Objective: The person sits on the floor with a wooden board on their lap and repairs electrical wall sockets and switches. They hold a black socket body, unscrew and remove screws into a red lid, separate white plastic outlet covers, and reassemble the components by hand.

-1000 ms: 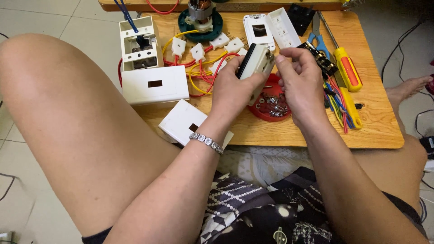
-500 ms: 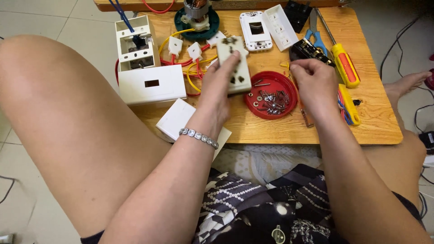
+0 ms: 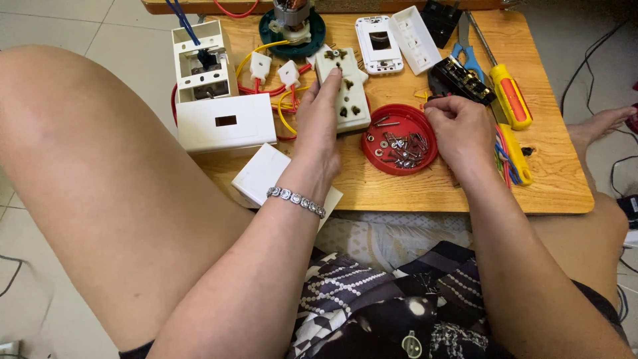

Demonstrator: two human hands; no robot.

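View from the head camera, looking down over our raised knee onto a small wooden counter point(image 3: 465, 193). Our left hand point(image 3: 319, 123) lies on a white socket block point(image 3: 345, 86), the fingers point(image 3: 330, 83) together and pressed over its left edge and face; the block rests flat on the counter, just left of a red dish point(image 3: 399, 139) and touching its rim or nearly so. A silver bracelet point(image 3: 296, 199) circles the left wrist. Our right hand point(image 3: 458, 126) sits at the right edge of the red dish, its fingers curled inward and closed; whether they pinch anything we cannot tell. The dish holds loose screws point(image 3: 399, 143) and small metal parts.

Left of the socket block we see red and yellow wires point(image 3: 279, 100) joining small white connectors, then a white box with a rectangular slot point(image 3: 222, 123) and, behind it, an open white switch housing point(image 3: 199, 60). A second white box point(image 3: 262, 173) overhangs the near edge of the counter beside the left wrist. At the far edge stand a green-based motor point(image 3: 292, 23) and a white faceplate point(image 3: 377, 43). Right of the right hand lie a black terminal block point(image 3: 458, 76), a yellow-handled screwdriver point(image 3: 508, 96) and blue-handled scissors point(image 3: 468, 56).
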